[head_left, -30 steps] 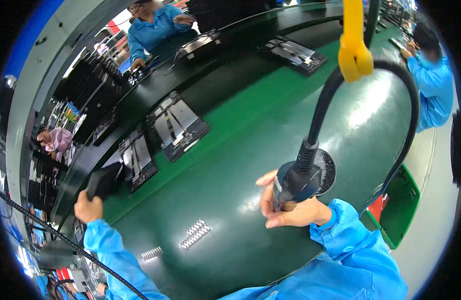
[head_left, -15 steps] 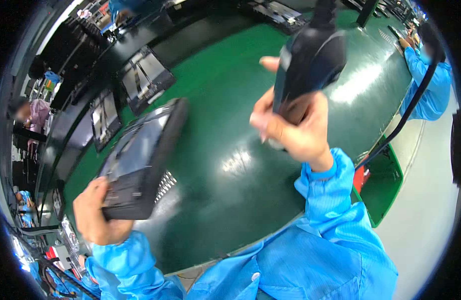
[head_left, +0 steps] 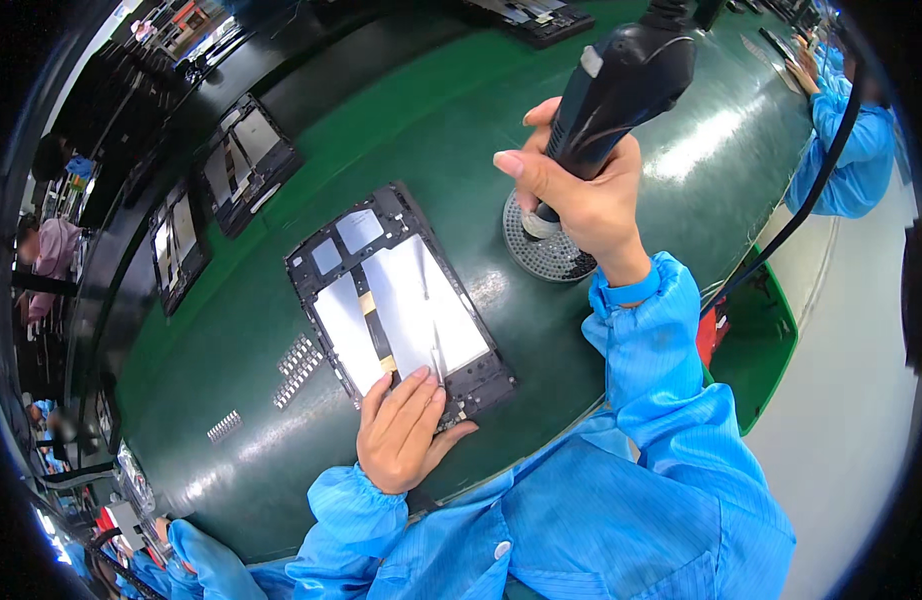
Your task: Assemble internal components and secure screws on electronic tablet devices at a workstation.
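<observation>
Far left: two flat black-framed units, the nearer-to-edge one (head_left: 179,250) and its neighbour (head_left: 249,165), laid side by side, silver panels showing.

Next, on the green table (head_left: 551,380): a short row of small pale pieces (head_left: 224,427); then a larger block of similar pieces (head_left: 299,371), just beside the next entry.

Centre: black-framed device (head_left: 431,295), flat on the green table, slightly tilted to the left at its far end; silver panels, dark ribbon strip down the middle.

At its near end: left hand (head_left: 403,430), palm down, fingers extended and slightly spread, tips on the silver panel and ribbon, thumb stretched out to the right along the frame; laid on, with nothing pinched.

Right of centre: round dish (head_left: 526,255), dotted all over with small bits, too small to tell apart.

Above it: right hand (head_left: 596,205), raised, fingers curled round a black power tool (head_left: 631,85), thumb across the front, pointing left. Tool slanted, lower end over the round dish; cannot tell whether touching.

Farther right: green bin (head_left: 778,350), below table level, red item (head_left: 708,340) inside.
</observation>
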`<state>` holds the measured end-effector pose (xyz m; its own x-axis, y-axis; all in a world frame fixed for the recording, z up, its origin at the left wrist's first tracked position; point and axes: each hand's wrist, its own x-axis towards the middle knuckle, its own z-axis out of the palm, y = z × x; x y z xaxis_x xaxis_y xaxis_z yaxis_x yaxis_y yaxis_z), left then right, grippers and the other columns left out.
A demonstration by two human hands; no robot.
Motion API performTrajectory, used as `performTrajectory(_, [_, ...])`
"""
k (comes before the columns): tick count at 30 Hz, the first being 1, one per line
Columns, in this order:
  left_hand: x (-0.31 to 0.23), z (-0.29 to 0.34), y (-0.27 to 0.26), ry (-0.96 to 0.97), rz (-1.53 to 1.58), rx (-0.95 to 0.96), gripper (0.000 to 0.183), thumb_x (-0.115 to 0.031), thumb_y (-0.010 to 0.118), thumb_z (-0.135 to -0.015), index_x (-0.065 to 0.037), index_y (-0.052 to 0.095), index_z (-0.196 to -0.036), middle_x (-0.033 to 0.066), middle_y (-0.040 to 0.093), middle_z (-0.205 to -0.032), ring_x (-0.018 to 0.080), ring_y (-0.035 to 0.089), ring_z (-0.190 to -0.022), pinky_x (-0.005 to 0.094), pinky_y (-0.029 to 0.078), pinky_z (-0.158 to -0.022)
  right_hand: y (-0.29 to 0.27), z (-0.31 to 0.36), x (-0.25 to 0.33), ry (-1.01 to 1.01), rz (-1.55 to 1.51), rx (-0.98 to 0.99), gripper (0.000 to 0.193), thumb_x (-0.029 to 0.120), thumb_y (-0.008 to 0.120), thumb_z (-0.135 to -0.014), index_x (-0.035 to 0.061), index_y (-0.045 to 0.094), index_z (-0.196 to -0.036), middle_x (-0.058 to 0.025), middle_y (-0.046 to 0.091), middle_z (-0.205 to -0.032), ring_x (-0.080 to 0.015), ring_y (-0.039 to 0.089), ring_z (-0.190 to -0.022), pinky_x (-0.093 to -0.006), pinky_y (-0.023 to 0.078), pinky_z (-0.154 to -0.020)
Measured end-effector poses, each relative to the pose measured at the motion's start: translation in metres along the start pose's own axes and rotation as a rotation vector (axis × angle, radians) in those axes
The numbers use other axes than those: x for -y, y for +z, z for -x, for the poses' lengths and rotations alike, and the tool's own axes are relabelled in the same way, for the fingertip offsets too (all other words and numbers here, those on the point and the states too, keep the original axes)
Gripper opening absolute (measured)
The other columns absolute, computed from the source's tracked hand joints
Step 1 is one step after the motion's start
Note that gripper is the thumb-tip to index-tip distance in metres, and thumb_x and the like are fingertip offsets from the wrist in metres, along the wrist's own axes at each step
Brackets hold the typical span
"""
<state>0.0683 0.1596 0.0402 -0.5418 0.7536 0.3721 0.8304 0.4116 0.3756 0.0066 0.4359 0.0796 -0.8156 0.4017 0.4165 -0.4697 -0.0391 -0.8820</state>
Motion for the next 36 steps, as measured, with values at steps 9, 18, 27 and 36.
performTrajectory(9, [-0.008,-0.025,0.022,0.016,0.25,-0.187,0.027,0.003,0.074,-0.062,0.002,0.065,-0.088,0.0136,0.066,-0.09,0.029,0.065,-0.089,0.0431,0.049,-0.083,-0.009,-0.007,-0.008,0.019,0.031,0.016,0.03,-0.002,0.072,-0.073,-0.0025,0.055,-0.097,-0.003,0.059,-0.063,-0.0094,0.054,-0.048,-0.022,0.04,-0.046])
performTrajectory(18, [-0.008,-0.037,0.016,-0.13,0.379,-0.218,0.017,0.007,0.069,-0.069,0.002,0.065,-0.085,0.0152,0.067,-0.088,0.0282,0.067,-0.086,0.0414,0.051,-0.078,-0.021,-0.014,-0.017,0.023,0.026,0.03,0.03,-0.001,0.075,-0.072,-0.0006,0.055,-0.095,-0.0031,0.06,-0.063,-0.0089,0.055,-0.049,-0.0215,0.042,-0.046])
performTrajectory(27, [0.026,-0.035,-0.011,-0.594,0.202,-0.387,0.017,0.005,0.071,-0.072,-0.001,0.067,-0.087,0.0094,0.06,-0.078,0.0154,0.057,-0.065,0.0243,0.045,-0.058,-0.027,-0.015,-0.005,-0.07,0.082,-0.05,0.034,-0.002,0.072,-0.074,0.0005,0.055,-0.103,-0.0022,0.059,-0.063,-0.0084,0.055,-0.051,-0.0217,0.043,-0.047])
performTrajectory(36, [0.052,-0.046,-0.001,-0.911,0.818,-0.459,0.009,-0.001,0.067,-0.081,0.004,0.065,-0.087,0.0054,0.065,-0.079,0.0074,0.058,-0.063,0.0182,0.044,-0.055,0.015,-0.011,0.031,-0.177,-0.172,0.182,0.042,-0.006,0.066,-0.076,-0.002,0.046,-0.113,-0.0075,0.057,-0.064,-0.0135,0.054,-0.051,-0.0256,0.045,-0.049])
